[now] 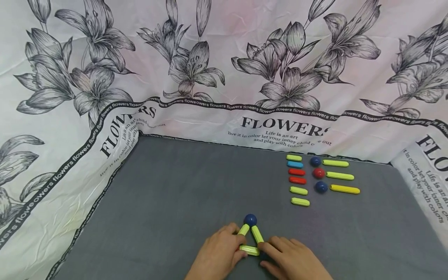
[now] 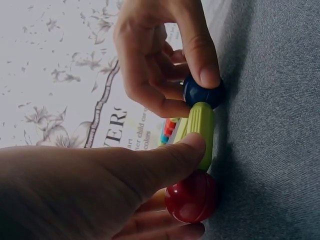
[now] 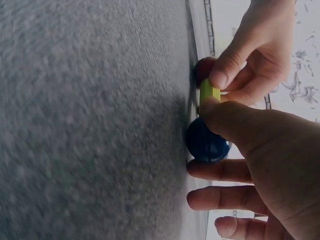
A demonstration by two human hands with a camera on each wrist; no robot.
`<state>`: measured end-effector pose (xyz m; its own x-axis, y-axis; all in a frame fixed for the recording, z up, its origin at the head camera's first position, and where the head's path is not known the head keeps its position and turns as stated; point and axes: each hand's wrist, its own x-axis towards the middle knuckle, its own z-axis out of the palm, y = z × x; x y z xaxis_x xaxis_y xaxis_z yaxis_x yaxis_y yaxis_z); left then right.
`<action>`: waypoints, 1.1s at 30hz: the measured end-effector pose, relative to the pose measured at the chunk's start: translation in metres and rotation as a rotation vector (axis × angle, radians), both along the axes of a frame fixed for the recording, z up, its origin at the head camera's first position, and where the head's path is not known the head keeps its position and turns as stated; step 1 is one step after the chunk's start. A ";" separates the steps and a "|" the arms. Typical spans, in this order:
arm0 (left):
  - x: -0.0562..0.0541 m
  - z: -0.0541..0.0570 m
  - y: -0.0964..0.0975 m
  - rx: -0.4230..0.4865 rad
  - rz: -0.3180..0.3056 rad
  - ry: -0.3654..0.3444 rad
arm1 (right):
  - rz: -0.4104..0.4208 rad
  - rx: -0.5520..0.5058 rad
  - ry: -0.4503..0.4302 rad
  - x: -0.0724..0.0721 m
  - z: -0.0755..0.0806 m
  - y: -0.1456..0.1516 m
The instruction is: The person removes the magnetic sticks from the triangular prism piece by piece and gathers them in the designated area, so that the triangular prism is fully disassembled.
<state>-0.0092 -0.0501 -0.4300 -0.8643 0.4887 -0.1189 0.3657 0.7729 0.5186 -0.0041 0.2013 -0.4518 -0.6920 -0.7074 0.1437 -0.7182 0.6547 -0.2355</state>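
A triangle of yellow-green toy building sticks and balls lies on the grey cloth, its far corner a blue ball [image 1: 250, 220]. My left hand [image 1: 218, 251] grips the near left corner, thumb on the near stick [image 2: 201, 120] beside a red ball [image 2: 192, 197]. That red ball is mostly covered in the head view. At the near right corner my right hand [image 1: 292, 254] holds another blue ball [image 3: 206, 141] and the end of the near stick between thumb and fingers. Both balls meet the ends of this stick.
To the back right, a column of short sticks [image 1: 296, 172] in yellow-green, blue and red lies in order. Beside it are two blue balls [image 1: 321, 187] and a red ball [image 1: 319, 173], each with a longer yellowish stick [image 1: 344, 189]. Flower-printed cloth [image 1: 196, 77] rises behind and at the sides.
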 end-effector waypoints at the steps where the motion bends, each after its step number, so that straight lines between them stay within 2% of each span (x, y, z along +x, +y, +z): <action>1: 0.000 0.000 0.000 0.000 0.000 0.003 | -0.006 0.003 -0.011 0.000 0.000 -0.001; 5: 0.000 -0.001 -0.001 -0.002 0.000 0.005 | -0.036 0.003 -0.087 0.000 0.003 -0.005; 8: 0.000 -0.001 -0.001 -0.005 0.008 0.006 | -0.050 -0.007 -0.106 0.001 0.003 -0.007; 15: -0.001 -0.002 -0.003 -0.015 0.006 -0.002 | -0.021 -0.054 -0.040 0.004 -0.003 -0.009; 22: 0.000 -0.002 -0.003 -0.012 0.004 0.022 | -0.044 -0.059 -0.042 0.005 0.000 -0.007; 25: 0.001 -0.002 -0.003 -0.008 0.009 0.015 | -0.053 -0.076 -0.106 0.005 0.000 -0.006; 29: 0.001 -0.002 -0.002 0.013 0.020 0.009 | -0.094 -0.110 -0.300 0.004 0.002 -0.006; 33: 0.000 -0.003 -0.002 0.025 0.027 0.001 | -0.123 -0.122 -0.429 0.002 0.004 -0.005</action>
